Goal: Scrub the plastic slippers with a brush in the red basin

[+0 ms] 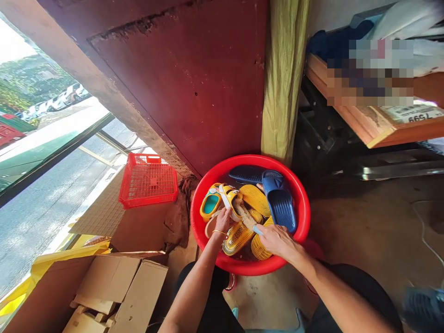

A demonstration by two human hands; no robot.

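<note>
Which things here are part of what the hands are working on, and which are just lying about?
In use: left hand on a yellow sandal; right hand on a bristle brush; yellow slippers; navy slides; red basin.

Lying about: red plastic crate; cardboard box; brown cloth; olive curtain.

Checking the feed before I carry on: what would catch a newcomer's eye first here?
The round red basin on the floor at centre stands out first, piled with yellow and navy slippers. Over it, the left hand, with a gold bangle at the wrist, holds a yellow sandal, while the right hand works a brush. Left of the basin sits a red plastic crate.
</note>
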